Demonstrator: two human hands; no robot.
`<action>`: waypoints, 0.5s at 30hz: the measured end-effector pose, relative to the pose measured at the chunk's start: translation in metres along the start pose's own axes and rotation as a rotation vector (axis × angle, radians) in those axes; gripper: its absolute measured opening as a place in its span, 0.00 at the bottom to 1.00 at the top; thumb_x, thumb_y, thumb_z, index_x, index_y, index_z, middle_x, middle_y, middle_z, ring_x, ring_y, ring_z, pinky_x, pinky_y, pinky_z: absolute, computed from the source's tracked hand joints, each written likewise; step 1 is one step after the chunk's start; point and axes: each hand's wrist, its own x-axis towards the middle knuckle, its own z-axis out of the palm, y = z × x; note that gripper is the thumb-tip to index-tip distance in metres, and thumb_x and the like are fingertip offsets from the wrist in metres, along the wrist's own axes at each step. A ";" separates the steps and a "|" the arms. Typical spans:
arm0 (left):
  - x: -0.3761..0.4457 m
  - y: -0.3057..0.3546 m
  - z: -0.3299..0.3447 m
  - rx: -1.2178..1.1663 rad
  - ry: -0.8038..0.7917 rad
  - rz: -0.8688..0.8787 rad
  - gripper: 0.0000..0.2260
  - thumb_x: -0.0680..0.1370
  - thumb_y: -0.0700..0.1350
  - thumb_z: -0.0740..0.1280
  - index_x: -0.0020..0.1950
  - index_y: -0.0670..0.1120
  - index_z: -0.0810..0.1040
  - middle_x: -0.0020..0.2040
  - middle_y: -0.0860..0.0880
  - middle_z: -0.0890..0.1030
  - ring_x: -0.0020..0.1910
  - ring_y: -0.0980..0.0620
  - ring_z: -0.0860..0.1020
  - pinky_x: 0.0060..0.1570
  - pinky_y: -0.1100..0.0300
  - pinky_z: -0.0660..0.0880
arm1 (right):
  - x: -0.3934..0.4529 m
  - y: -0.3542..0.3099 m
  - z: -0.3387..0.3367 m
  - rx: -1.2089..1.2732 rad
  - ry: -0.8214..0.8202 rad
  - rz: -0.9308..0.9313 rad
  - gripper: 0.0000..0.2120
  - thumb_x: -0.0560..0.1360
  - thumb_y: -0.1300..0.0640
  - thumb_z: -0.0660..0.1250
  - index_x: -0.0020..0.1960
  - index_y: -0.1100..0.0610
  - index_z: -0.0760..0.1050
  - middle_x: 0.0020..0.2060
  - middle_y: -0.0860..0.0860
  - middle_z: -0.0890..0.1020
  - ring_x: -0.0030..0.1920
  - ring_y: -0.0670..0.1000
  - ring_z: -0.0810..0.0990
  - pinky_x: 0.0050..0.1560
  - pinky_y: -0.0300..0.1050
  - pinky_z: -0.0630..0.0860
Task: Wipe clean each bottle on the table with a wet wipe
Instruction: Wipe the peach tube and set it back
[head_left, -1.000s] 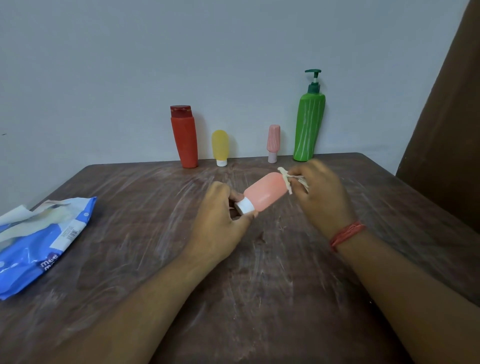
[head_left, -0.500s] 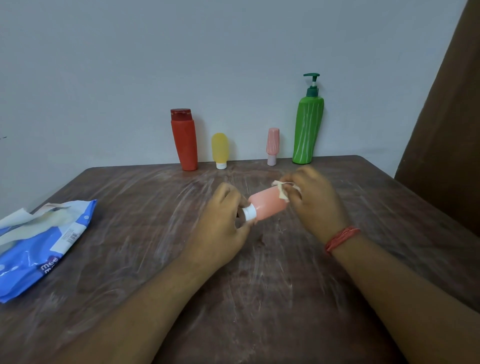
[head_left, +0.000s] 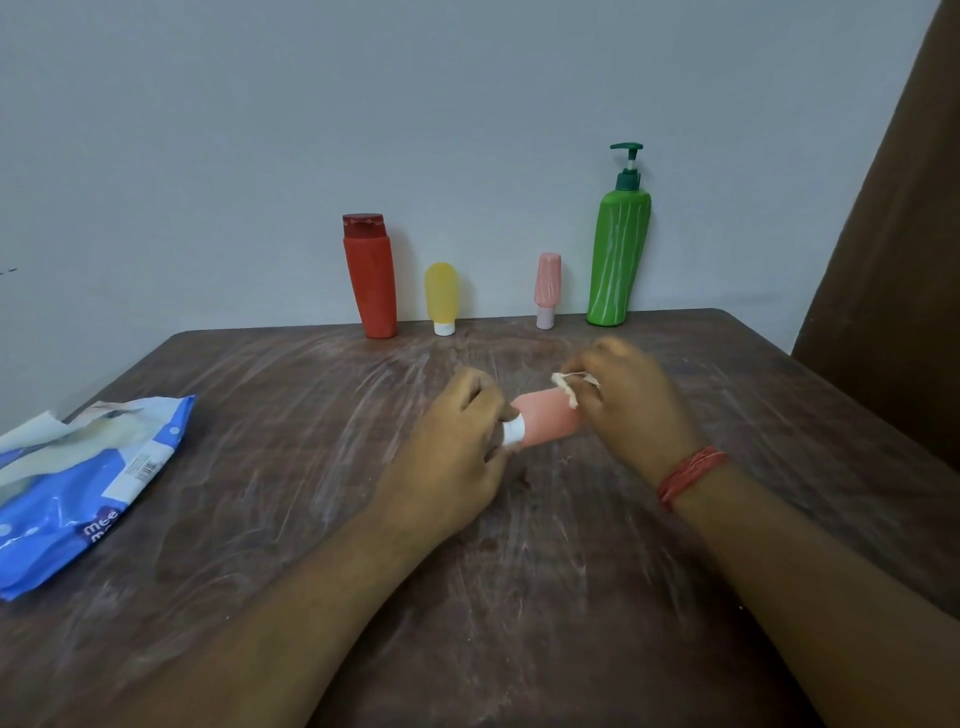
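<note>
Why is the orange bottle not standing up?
The orange bottle is tipped sideways: the left hand holds its white cap end, the right hand wipes it.

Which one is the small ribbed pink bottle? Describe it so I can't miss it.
Four bottles stand along the far edge of the brown wooden table, against the wall. The small ribbed pink bottle is third from left, beside the tall green pump bottle: the slimmest, flaring wider toward its top.

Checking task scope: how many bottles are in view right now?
5. Four stand along the wall: red bottle, yellow bottle, pink bottle, green pump bottle. The fifth, a salmon bottle, is held in the left hand. None looks hidden.
</note>
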 end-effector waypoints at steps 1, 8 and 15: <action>0.000 0.000 0.000 0.002 0.001 0.001 0.14 0.71 0.37 0.77 0.55 0.43 0.79 0.54 0.51 0.73 0.49 0.54 0.75 0.48 0.55 0.79 | -0.001 -0.002 -0.001 0.022 0.015 -0.009 0.06 0.78 0.61 0.67 0.53 0.58 0.82 0.49 0.54 0.79 0.49 0.52 0.76 0.43 0.37 0.60; -0.001 -0.007 0.000 -0.029 0.014 -0.006 0.14 0.71 0.35 0.76 0.52 0.44 0.77 0.53 0.52 0.73 0.48 0.55 0.73 0.46 0.55 0.78 | -0.007 -0.018 0.007 0.045 -0.021 -0.148 0.07 0.77 0.63 0.67 0.54 0.59 0.81 0.51 0.54 0.79 0.50 0.54 0.77 0.47 0.42 0.69; 0.000 -0.013 -0.005 -0.202 0.178 -0.211 0.15 0.72 0.37 0.77 0.49 0.47 0.73 0.53 0.53 0.74 0.53 0.57 0.76 0.46 0.59 0.81 | 0.000 0.024 0.012 0.242 0.068 0.275 0.05 0.78 0.58 0.68 0.51 0.54 0.82 0.48 0.50 0.82 0.47 0.49 0.78 0.44 0.40 0.68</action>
